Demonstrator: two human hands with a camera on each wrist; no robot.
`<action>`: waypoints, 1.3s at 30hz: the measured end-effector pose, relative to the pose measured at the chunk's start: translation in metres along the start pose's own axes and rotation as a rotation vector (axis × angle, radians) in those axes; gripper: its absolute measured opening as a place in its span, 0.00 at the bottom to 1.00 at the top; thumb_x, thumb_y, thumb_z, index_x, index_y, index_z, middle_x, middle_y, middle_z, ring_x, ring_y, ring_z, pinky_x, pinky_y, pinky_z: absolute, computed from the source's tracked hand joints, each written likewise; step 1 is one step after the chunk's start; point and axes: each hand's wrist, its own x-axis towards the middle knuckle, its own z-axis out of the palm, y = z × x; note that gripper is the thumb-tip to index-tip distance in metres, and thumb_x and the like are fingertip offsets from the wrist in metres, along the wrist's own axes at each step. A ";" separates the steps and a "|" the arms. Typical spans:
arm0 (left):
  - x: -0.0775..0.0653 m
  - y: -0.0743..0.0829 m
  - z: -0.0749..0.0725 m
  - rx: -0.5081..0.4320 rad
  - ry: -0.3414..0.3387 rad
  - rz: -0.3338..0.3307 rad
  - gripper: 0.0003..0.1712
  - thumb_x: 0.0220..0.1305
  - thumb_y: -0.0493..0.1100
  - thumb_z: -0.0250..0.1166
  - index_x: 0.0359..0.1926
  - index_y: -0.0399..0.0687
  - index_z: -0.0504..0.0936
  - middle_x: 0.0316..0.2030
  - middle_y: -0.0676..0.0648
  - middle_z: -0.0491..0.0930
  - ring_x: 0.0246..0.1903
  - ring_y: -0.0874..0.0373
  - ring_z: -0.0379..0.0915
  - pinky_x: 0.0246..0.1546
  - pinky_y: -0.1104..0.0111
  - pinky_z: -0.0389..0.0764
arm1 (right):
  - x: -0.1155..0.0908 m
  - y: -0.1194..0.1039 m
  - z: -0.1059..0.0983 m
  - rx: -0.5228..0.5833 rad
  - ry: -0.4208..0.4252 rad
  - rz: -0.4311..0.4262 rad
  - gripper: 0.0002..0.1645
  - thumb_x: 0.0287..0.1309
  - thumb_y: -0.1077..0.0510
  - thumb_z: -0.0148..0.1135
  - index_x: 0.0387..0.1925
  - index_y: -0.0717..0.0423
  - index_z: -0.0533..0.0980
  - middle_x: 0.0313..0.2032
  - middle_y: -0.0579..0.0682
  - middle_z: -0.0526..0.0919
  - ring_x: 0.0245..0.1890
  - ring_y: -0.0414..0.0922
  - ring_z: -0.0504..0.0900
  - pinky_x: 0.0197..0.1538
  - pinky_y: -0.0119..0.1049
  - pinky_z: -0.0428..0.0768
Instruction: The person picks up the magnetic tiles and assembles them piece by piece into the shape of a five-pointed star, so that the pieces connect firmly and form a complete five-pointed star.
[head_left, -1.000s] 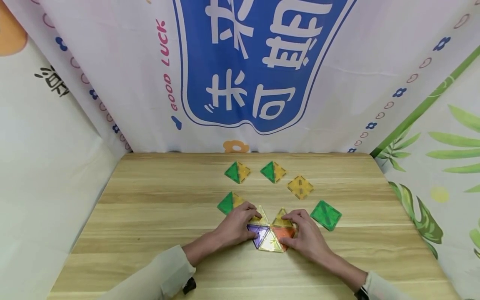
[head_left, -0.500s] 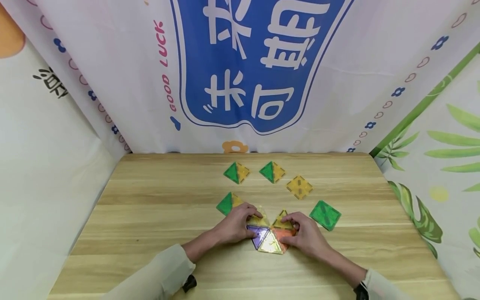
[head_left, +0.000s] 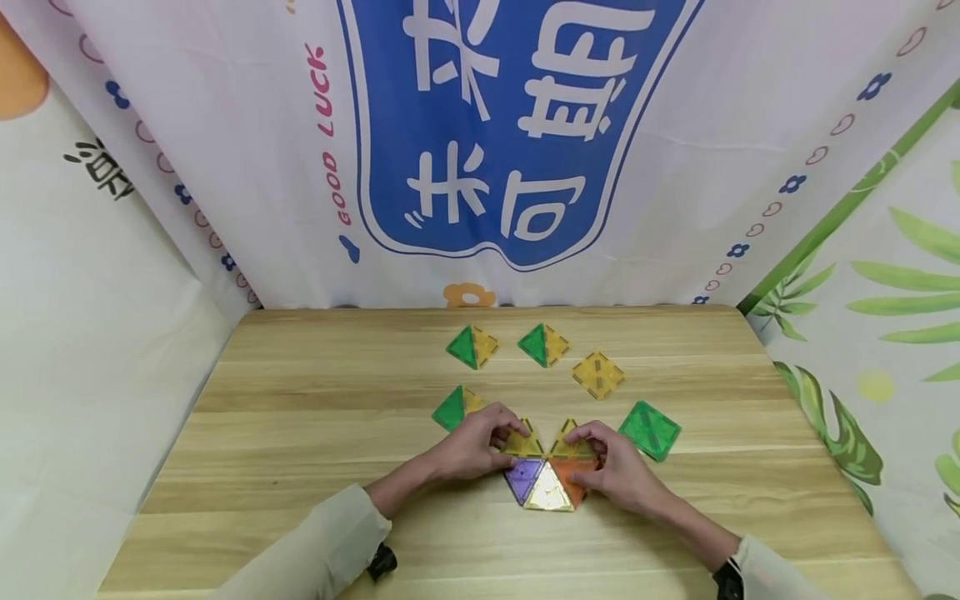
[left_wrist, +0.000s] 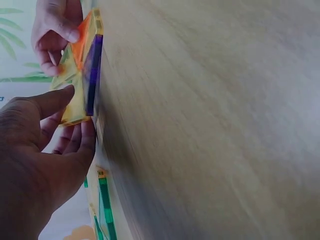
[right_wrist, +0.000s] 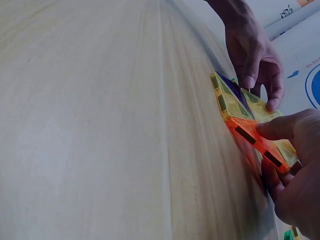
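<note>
Translucent magnetic triangle tiles are joined edge to edge into a fan between my hands. It has a yellow tile (head_left: 525,444) at upper left, a purple tile (head_left: 523,478), a pale yellow tile (head_left: 549,493) at the bottom, an orange tile (head_left: 567,475) and another yellow tile (head_left: 561,444) at upper right. My left hand (head_left: 474,446) pinches the upper-left yellow tile, thumb on one face and fingers beneath. With its thumb on the orange tile, my right hand (head_left: 622,472) grips the other side. Both wrist views show the fan lifted off the wood.
Green-and-yellow tile pairs lie on the wooden table (head_left: 300,500): one at back left (head_left: 472,347), one at back middle (head_left: 543,345), one beside my left hand (head_left: 454,408). A yellow pair (head_left: 598,375) and a green pair (head_left: 650,431) lie right. A printed curtain (head_left: 675,208) hangs behind.
The joined tiles have shifted slightly right and changed tilt, with both hands still on them. My left thumb has slid from the purple tile up toward the yellow one.
</note>
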 end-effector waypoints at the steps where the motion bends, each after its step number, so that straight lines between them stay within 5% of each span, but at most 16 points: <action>1: 0.000 0.000 0.000 -0.005 -0.001 -0.003 0.20 0.62 0.29 0.75 0.55 0.42 0.86 0.52 0.47 0.78 0.48 0.54 0.77 0.50 0.64 0.85 | 0.000 0.001 -0.001 0.026 -0.004 0.014 0.29 0.51 0.68 0.81 0.54 0.61 0.79 0.54 0.60 0.83 0.36 0.39 0.78 0.36 0.27 0.78; 9: 0.002 0.000 -0.001 -0.046 -0.054 -0.014 0.27 0.62 0.29 0.75 0.61 0.47 0.81 0.56 0.46 0.75 0.42 0.56 0.70 0.41 0.71 0.77 | 0.001 0.009 -0.008 0.195 -0.045 0.052 0.30 0.54 0.70 0.78 0.58 0.66 0.76 0.45 0.62 0.79 0.20 0.32 0.67 0.23 0.25 0.71; 13: 0.003 0.001 -0.002 -0.142 -0.115 -0.011 0.28 0.63 0.24 0.70 0.62 0.44 0.78 0.61 0.44 0.73 0.41 0.58 0.70 0.39 0.73 0.75 | 0.002 0.013 -0.011 0.247 -0.054 0.037 0.30 0.53 0.71 0.77 0.57 0.68 0.75 0.52 0.63 0.79 0.20 0.31 0.68 0.24 0.23 0.71; 16: 0.006 0.002 -0.004 -0.251 -0.164 -0.040 0.29 0.65 0.20 0.66 0.63 0.43 0.76 0.65 0.44 0.71 0.43 0.59 0.75 0.35 0.73 0.77 | 0.004 0.015 -0.013 0.307 -0.079 0.028 0.31 0.52 0.73 0.76 0.57 0.70 0.73 0.58 0.64 0.76 0.21 0.31 0.71 0.26 0.22 0.74; 23: 0.018 0.004 -0.009 -0.397 -0.260 -0.104 0.28 0.65 0.17 0.61 0.61 0.41 0.75 0.62 0.45 0.74 0.49 0.55 0.81 0.40 0.69 0.83 | 0.011 0.014 -0.017 0.420 -0.217 -0.030 0.31 0.53 0.77 0.71 0.57 0.76 0.68 0.54 0.65 0.75 0.34 0.38 0.85 0.37 0.29 0.86; 28: 0.026 0.006 -0.011 -0.322 -0.304 -0.093 0.27 0.62 0.19 0.63 0.59 0.43 0.77 0.58 0.47 0.76 0.42 0.58 0.78 0.40 0.69 0.82 | 0.016 0.013 -0.020 0.446 -0.294 -0.014 0.33 0.53 0.75 0.71 0.58 0.77 0.66 0.53 0.64 0.78 0.47 0.47 0.88 0.48 0.39 0.90; 33: 0.032 0.006 -0.010 -0.216 -0.327 -0.085 0.24 0.63 0.25 0.68 0.56 0.47 0.78 0.56 0.51 0.77 0.36 0.59 0.70 0.37 0.70 0.74 | 0.021 0.013 -0.021 0.366 -0.340 0.004 0.33 0.53 0.72 0.71 0.59 0.73 0.68 0.54 0.65 0.79 0.52 0.47 0.85 0.53 0.40 0.88; 39: 0.036 0.008 -0.009 -0.121 -0.351 -0.076 0.21 0.64 0.35 0.74 0.55 0.49 0.77 0.52 0.53 0.78 0.43 0.61 0.70 0.44 0.70 0.74 | 0.026 0.012 -0.023 0.266 -0.357 -0.001 0.31 0.54 0.70 0.73 0.58 0.68 0.70 0.57 0.65 0.77 0.59 0.44 0.82 0.60 0.37 0.84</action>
